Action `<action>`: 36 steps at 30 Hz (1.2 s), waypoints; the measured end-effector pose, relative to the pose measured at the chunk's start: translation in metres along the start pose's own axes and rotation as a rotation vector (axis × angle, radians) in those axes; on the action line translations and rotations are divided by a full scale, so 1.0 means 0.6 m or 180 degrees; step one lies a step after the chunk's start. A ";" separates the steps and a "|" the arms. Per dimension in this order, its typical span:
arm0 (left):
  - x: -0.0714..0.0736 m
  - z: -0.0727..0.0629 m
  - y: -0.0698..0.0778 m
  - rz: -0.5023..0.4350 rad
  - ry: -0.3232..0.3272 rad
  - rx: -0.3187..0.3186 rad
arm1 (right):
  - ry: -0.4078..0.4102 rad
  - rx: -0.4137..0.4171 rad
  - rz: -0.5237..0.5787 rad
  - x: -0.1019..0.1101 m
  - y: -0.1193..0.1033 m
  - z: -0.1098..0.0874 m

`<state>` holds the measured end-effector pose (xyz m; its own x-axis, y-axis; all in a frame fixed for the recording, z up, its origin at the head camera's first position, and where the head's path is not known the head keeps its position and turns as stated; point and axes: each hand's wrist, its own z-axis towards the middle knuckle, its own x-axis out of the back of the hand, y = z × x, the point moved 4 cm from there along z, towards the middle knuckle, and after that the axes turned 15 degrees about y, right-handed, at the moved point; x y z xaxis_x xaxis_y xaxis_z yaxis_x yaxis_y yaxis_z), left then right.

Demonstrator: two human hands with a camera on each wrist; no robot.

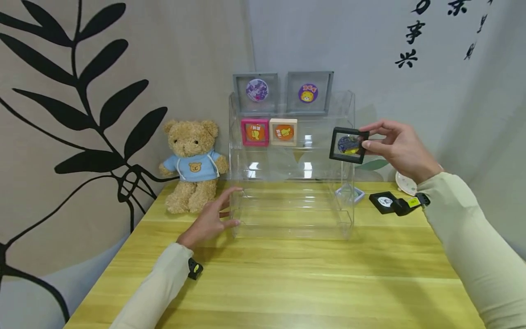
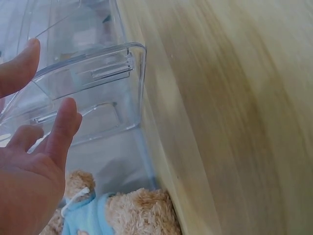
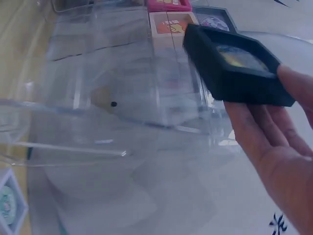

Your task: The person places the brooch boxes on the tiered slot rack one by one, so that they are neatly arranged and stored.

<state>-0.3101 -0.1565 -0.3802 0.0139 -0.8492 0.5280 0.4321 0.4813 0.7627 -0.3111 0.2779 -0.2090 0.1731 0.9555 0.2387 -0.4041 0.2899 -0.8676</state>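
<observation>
Right grip [image 1: 392,148], a person's bare hand, is pinching a black frame [image 1: 348,145] between thumb and fingers, holding it aloft before the right end of the clear stand [image 1: 283,178]. Left grip [image 1: 209,221] is spreading, fingers extended, at the stand's lower left edge; contact is hard to tell. Pink frame [image 1: 255,132] and beige frame [image 1: 283,132] are sitting side by side on a tier; teddy bear [image 1: 192,167] is sitting on the table [image 1: 312,278]
</observation>
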 end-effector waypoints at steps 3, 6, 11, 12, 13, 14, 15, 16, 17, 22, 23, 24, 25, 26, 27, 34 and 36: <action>-0.002 -0.002 -0.003 -0.0023 -0.0005 -0.0009 | -0.0013 0.0096 -0.0601 -0.019 -0.015 0.024; -0.003 -0.005 -0.004 -0.0006 -0.0008 0.0005 | -0.0007 0.0117 -0.0735 -0.042 -0.030 0.050; -0.001 -0.008 -0.005 0.0037 0.0025 0.0027 | 0.0073 0.0367 -0.0977 -0.093 -0.055 0.085; 0.000 -0.007 -0.005 0.0038 0.0034 0.0031 | 0.0089 0.0444 -0.1078 -0.104 -0.059 0.090; 0.000 -0.007 -0.005 0.0042 0.0045 0.0034 | 0.0096 0.0532 -0.1233 -0.114 -0.061 0.094; 0.000 -0.007 -0.006 0.0041 0.0050 0.0035 | 0.0087 0.0606 -0.1375 -0.124 -0.063 0.097; 0.000 -0.007 -0.006 0.0033 0.0050 0.0038 | 0.0070 0.0684 -0.1515 -0.133 -0.063 0.100; -0.001 -0.007 -0.006 0.0034 0.0050 0.0039 | 0.0053 0.0747 -0.1632 -0.140 -0.063 0.103; -0.001 -0.007 -0.007 0.0033 0.0045 0.0042 | 0.0040 0.0804 -0.1735 -0.147 -0.063 0.105; -0.004 -0.006 -0.007 0.0007 0.0018 0.0040 | 0.0045 0.0775 -0.1840 -0.159 -0.056 0.113; -0.004 -0.006 -0.007 0.0001 0.0021 0.0040 | 0.0060 0.0727 -0.1825 -0.159 -0.054 0.114; -0.004 -0.006 -0.007 0.0003 0.0024 0.0037 | 0.0075 0.0676 -0.1805 -0.159 -0.053 0.116; -0.004 -0.005 -0.007 0.0002 0.0027 0.0036 | 0.0087 0.0620 -0.1791 -0.158 -0.052 0.117; -0.004 -0.005 -0.008 0.0008 0.0030 0.0036 | 0.0098 0.0569 -0.1773 -0.158 -0.050 0.119; -0.004 -0.005 -0.008 0.0015 0.0033 0.0036 | 0.0114 0.0533 -0.1759 -0.157 -0.049 0.120; -0.003 0.000 -0.007 0.0014 0.0027 0.0000 | 0.0302 0.0510 -0.1672 -0.153 -0.042 0.123; -0.003 0.001 -0.006 -0.0005 0.0030 -0.0018 | 0.0357 0.0558 -0.1657 -0.154 -0.041 0.122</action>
<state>-0.3120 -0.1568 -0.3838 0.0218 -0.8519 0.5232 0.4371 0.4788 0.7614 -0.3831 0.1863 -0.1779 0.4803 0.6750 0.5600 -0.3813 0.7357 -0.5598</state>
